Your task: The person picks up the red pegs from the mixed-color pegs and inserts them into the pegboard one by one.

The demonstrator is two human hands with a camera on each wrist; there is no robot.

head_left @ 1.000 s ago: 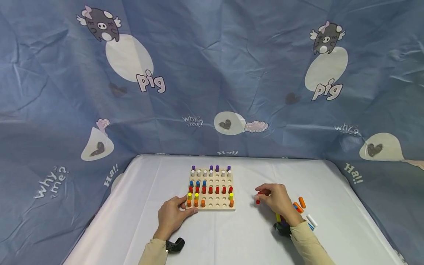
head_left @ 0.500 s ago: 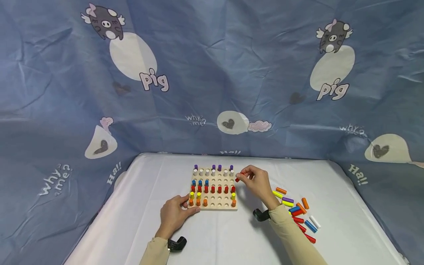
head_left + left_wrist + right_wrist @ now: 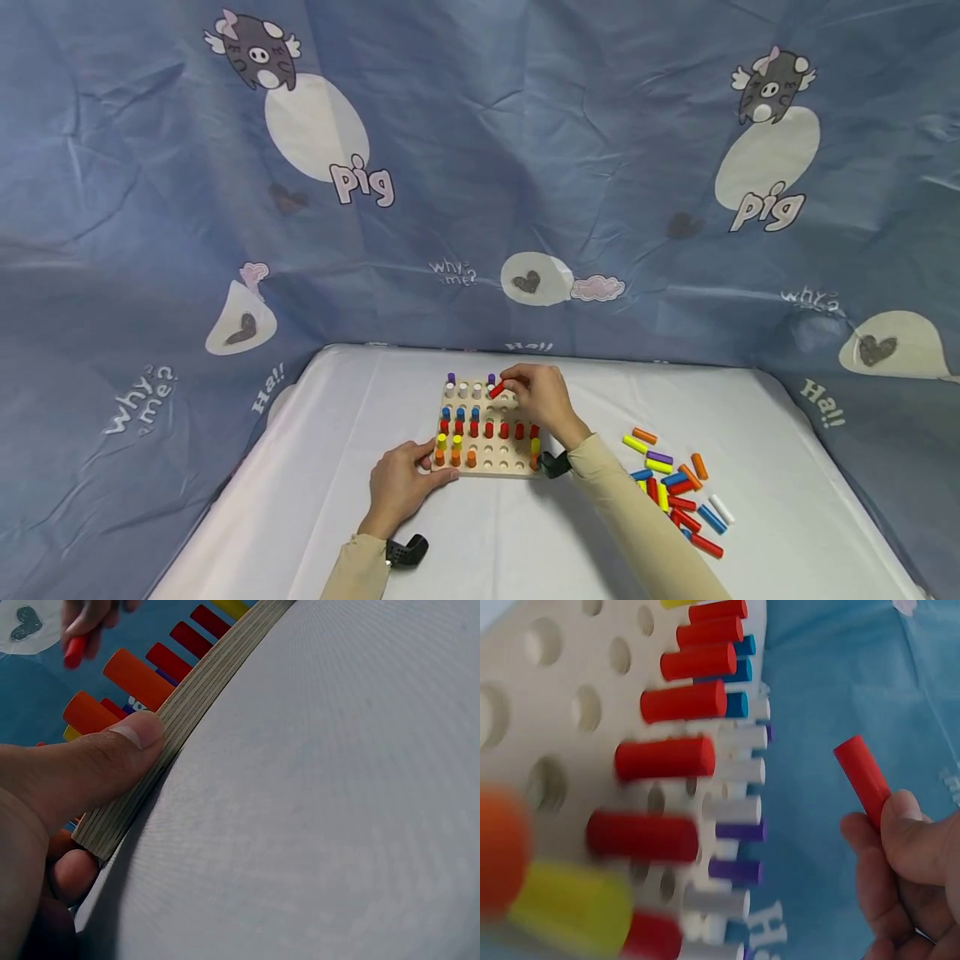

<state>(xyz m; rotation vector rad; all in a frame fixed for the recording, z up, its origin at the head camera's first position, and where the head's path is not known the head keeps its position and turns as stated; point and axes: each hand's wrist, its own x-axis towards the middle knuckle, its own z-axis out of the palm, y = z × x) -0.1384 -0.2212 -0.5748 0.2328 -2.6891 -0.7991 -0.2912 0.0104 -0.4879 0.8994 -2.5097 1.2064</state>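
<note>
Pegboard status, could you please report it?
Left hand gripping pegboard, near-left corner. Right hand pinching red peg above it. Loose pegs apart, to the right.

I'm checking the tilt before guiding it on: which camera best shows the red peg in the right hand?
The right wrist view: the red peg is large there, slanting out of the right hand. The head view shows it small against the pegboard; the left wrist view shows only a short end.

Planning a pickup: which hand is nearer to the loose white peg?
The right hand is nearer: it holds a red peg over the board, left of the loose white peg. The left hand grips the board's near left corner, farther left.
</note>
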